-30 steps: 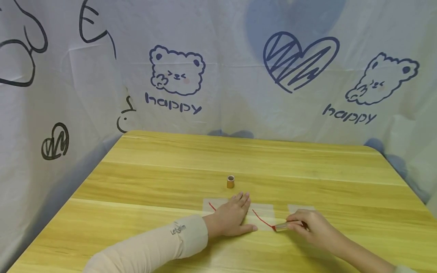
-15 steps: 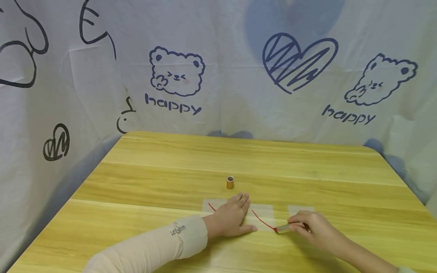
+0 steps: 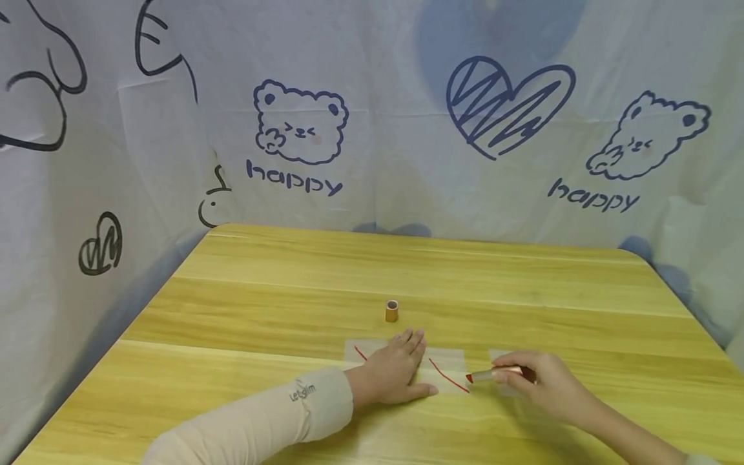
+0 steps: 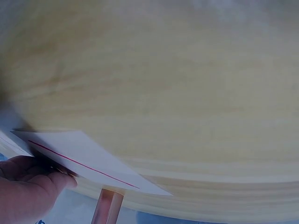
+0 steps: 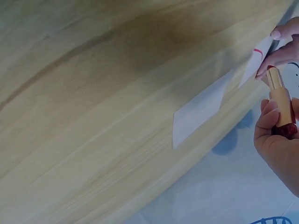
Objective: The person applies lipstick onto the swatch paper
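My left hand [image 3: 395,365] rests flat, fingers spread, with white paper showing on both sides of it. Red lines mark the left paper [image 3: 351,352] and the paper to the right of the hand [image 3: 450,355]; the hand hides part of the left line. In my right hand [image 3: 549,384], thumb and fingers pinch an uncapped lipstick [image 5: 280,100]. Its red tip points left, just above the lower end of the right-hand line. Beyond the left hand stands the orange-gold lipstick cap [image 3: 392,311], open end up.
A blank white paper [image 5: 201,112] lies farther right, partly behind the right hand in the head view. The wood-grain table [image 3: 290,284] reaches back to a white cloth [image 3: 401,168] printed with bears and hearts.
The right hand drew the red line slightly farther down and right, then raised the lipstick tip off its end. My left hand stayed still.
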Demonstrator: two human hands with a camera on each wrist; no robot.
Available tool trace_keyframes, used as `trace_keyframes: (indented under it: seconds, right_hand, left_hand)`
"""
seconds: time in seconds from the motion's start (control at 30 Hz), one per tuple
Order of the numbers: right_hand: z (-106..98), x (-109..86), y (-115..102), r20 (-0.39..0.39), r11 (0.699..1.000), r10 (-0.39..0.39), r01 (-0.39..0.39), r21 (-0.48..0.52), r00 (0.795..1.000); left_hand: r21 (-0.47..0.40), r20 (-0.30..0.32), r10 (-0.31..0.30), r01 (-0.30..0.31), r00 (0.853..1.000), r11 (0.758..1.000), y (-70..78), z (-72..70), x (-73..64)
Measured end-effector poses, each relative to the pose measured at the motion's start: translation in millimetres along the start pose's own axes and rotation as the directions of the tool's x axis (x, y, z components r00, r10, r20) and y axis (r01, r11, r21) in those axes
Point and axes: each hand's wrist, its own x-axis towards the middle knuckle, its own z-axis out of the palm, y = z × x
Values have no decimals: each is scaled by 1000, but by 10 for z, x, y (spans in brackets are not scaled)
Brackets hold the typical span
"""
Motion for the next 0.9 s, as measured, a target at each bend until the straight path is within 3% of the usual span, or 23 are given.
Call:
trace_keyframes:
  seconds: [0.1, 0.33, 0.9]
  right_hand:
    - [-14, 6, 10, -37, 1000, -2, 1, -26, 999]
    - [-30, -19, 36, -134, 993, 79, -91, -80, 988]
    - [-103, -111, 199, -295, 964, -104, 23, -266, 950]
  left_hand:
    - [0, 0, -3, 3, 1000, 1000, -3, 11, -1]
    - [-28, 0, -9, 9, 1000, 1000, -8, 35, -2]
    - [-115, -45, 13, -18, 999, 993, -25, 6, 9]
